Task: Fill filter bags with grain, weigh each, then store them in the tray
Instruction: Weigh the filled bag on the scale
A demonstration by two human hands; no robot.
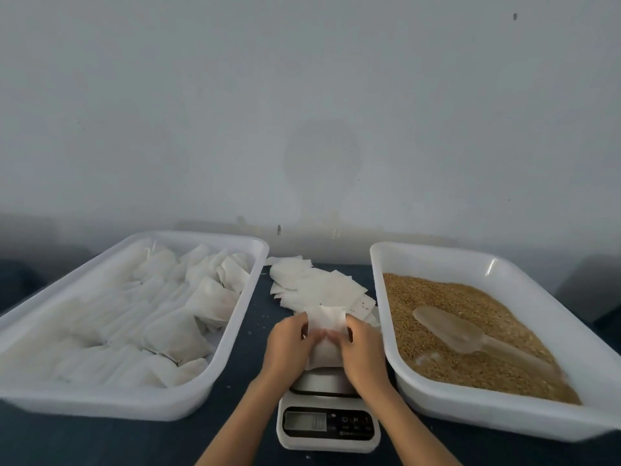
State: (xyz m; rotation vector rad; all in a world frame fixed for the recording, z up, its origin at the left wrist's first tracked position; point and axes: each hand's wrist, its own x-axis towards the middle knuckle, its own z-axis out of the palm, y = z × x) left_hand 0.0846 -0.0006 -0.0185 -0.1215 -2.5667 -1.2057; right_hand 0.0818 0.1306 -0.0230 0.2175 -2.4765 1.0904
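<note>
Both hands pinch one filter bag (325,334) over the pan of the digital scale (327,422) at 6 o'clock: left hand (288,348) grip on its left edge, right hand (364,351) grip on its right. Filled bags lie in the white tray (232,326) at 9 o'clock; grain tray (504,274) with scoop (450,331) at 3 o'clock

Between the hands is a white filter bag (326,322), above a white scale (327,428) with a black panel. Left of them stands a white tray (111,403) of white bags; right, another white tray (504,418) holds golden-brown grain (433,297) and a translucent scoop (450,327), all on a dark blue table (252,331).
</note>
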